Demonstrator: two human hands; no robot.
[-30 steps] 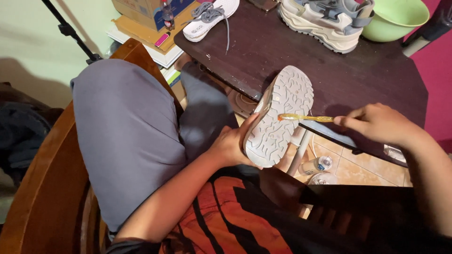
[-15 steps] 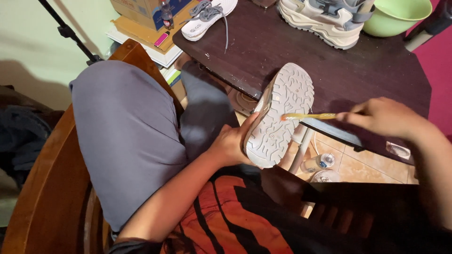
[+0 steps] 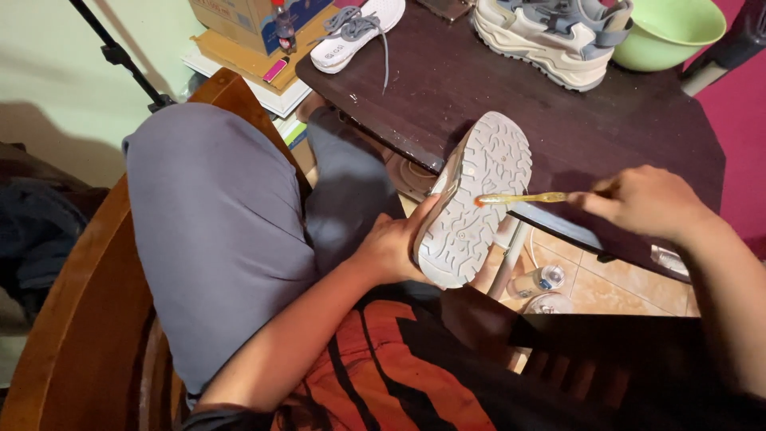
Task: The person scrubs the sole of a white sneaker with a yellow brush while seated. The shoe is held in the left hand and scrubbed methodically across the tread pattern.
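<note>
My left hand (image 3: 392, 247) grips a grey shoe (image 3: 473, 199) by its side, sole turned up toward me, over my lap at the table's edge. My right hand (image 3: 642, 201) holds a yellow toothbrush (image 3: 523, 198) by the handle. The brush head rests on the middle of the pale treaded sole. The shoe's upper is hidden behind the sole.
A dark wooden table (image 3: 558, 128) carries a chunky grey-and-cream sneaker (image 3: 550, 36) and a green bowl (image 3: 666, 32) at the back. A white sneaker (image 3: 351, 32) lies on a cardboard box (image 3: 239, 20) at the far left. A wooden chair arm (image 3: 88, 319) is at my left; tiled floor with a bottle (image 3: 538, 281) below.
The toothbrush head has shifted a little along the sole, from near its outer edge toward the middle. The shoe and my left hand stay almost still.
</note>
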